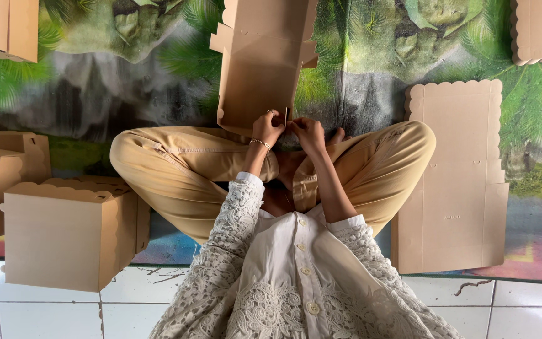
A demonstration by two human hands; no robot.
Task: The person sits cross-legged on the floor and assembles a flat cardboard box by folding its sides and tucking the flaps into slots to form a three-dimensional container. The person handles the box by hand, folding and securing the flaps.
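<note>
I sit cross-legged on a printed mat, in tan trousers and a white lace top. A partly folded brown cardboard box blank (261, 63) lies in front of my knees, its near edge at my hands. My left hand (267, 127), with a ring and a bracelet, grips that near edge. My right hand (308, 134) pinches a small upright flap of the same blank beside it. Both hands are close together, almost touching.
A stack of flat scallop-edged cardboard blanks (456, 179) lies at my right. An assembled brown box (64, 235) stands at my left, more boxes (1, 169) behind it and at the top corners (4, 28). White floor tiles (522, 311) border the green leafy mat (127, 81).
</note>
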